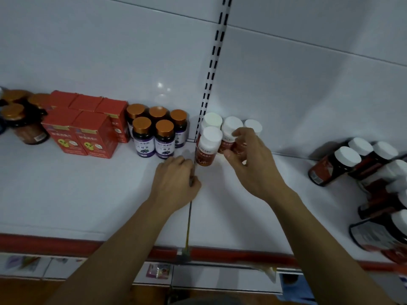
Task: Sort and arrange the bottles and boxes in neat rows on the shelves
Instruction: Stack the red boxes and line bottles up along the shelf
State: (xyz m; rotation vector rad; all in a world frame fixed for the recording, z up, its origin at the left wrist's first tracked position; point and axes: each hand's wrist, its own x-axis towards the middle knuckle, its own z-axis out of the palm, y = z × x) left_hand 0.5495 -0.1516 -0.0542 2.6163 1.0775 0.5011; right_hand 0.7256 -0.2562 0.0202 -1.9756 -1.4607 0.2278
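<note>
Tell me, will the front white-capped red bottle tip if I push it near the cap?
Probably: the bottle stands tall and narrow, so a high push could topple it. Being round, it would likely roll once down. It looks small and plastic, so probably light and easily shifted.

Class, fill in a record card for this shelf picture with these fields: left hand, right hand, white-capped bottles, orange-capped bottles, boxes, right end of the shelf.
left hand: rests on the shelf, fingers curled under; whether it holds anything is hidden
right hand: grips a red-labelled bottle
white-capped bottles: standing close together, just left of the right hand
orange-capped bottles: five, purple labels, two rows
boxes: five red boxes, left of the orange-capped bottles
right end: dark bottles with white caps, grouped
</note>
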